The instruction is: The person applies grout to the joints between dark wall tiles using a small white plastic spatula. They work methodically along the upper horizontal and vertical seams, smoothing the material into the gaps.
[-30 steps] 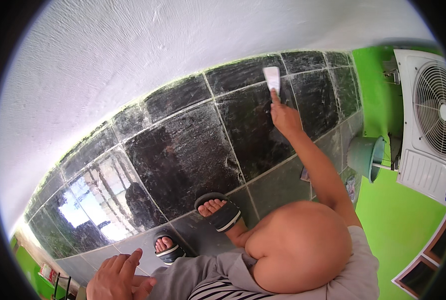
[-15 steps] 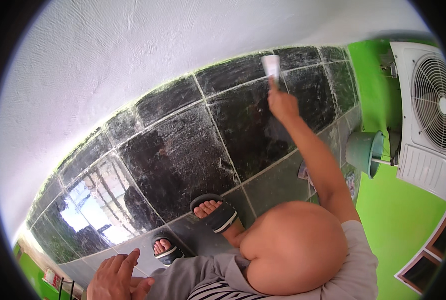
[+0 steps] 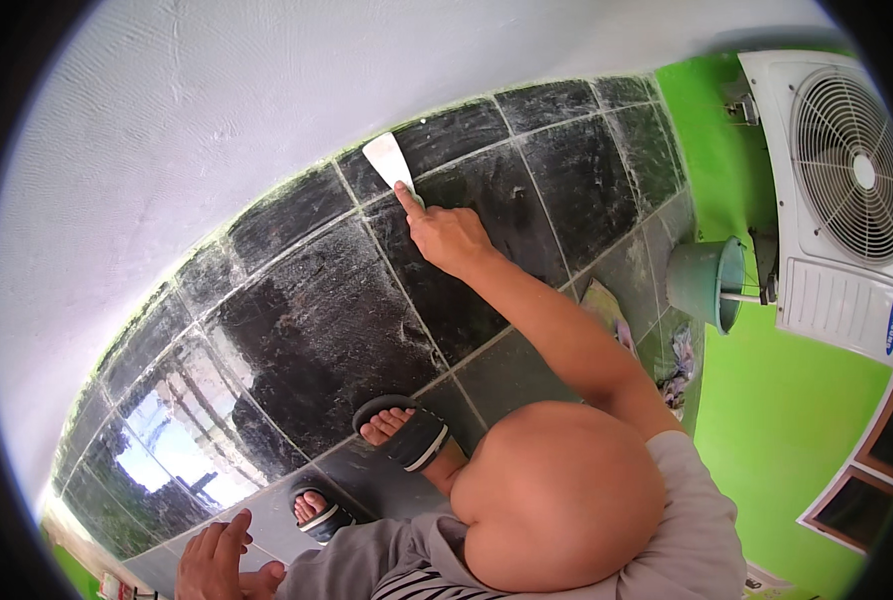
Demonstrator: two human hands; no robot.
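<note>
A scraper with a pale, flared blade (image 3: 388,162) is gripped in my right hand (image 3: 451,238), the index finger stretched along it. Its wide end lies against the top row of black tiles, just below the white wall (image 3: 216,120). My fist hides most of the handle. The dark tiles (image 3: 331,320) below carry whitish dust and smears. At the lower left, my left hand (image 3: 216,560) hangs empty above my leg, its fingers loosely bent and apart from the thumb.
My sandalled feet (image 3: 406,430) rest on grey tiles. A green bucket (image 3: 696,285) stands at the right, below a white air-conditioner unit (image 3: 831,190) on the green wall. Crumpled cloth or plastic (image 3: 678,370) lies near the bucket. Shiny tiles (image 3: 186,430) at left reflect light.
My right hand has swept the scraper leftward along the top tile row, from the right half to near the middle. My left hand stays almost where it was.
</note>
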